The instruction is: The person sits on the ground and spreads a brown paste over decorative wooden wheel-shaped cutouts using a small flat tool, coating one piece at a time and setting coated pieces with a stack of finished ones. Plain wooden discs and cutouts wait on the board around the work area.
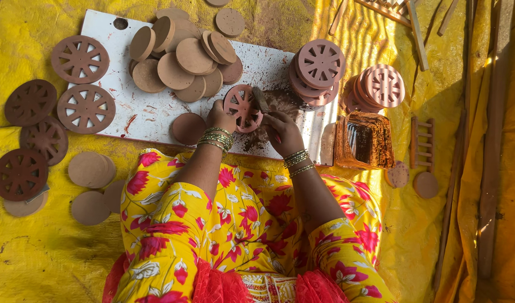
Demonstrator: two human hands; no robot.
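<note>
The left hand (220, 116) is closed around the left rim of a clay wheel disc (241, 108), holding it tilted over the white board (156, 115); the fingers are curled on the edge, and green bangles sit on the wrist. The right hand (282, 132) is clenched on a small dark tool (261, 99), whose tip touches the right side of the same disc; the thumb and fingers press together around the handle. The disc has spokes cut through it, and it is near the middle of the board, close to the person's knees. Far of it lies a heap of plain round discs (181, 59); to the right stands a stack of cut wheel discs (319, 70), and a second pinkish stack (381, 87) is beside it. On the yellow sheet (38, 247) to the left rest more cut wheels (80, 59) and some plain discs (90, 170); an orange mould (365, 140) stands to the right of the board.
</note>
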